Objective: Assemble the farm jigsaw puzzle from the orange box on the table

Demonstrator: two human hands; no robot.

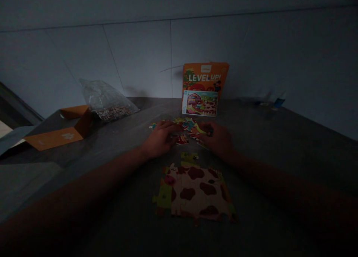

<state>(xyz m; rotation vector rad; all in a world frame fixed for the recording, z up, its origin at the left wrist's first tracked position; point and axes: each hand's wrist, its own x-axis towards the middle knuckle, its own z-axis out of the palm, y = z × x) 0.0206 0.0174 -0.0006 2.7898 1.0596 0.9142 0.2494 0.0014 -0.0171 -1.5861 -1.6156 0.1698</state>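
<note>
We count two hands: the left hand and the right hand rest at one pile of pieces, fingers bent; whether they hold any, we cannot tell. Nearer to us lies one flat puzzle, partly joined: a pale cow with dark red patches. Behind stand one card and one box.

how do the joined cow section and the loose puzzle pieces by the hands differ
The cow section is interlocked into one flat sheet, while the loose pieces lie jumbled. The cow section lies nearer the person, touched by neither hand; the loose pieces lie farther off, around the left hand and right hand. The cow section is mostly pale with brown patches; the loose pieces mix red, teal and yellow. Both rest on the tabletop.
</note>
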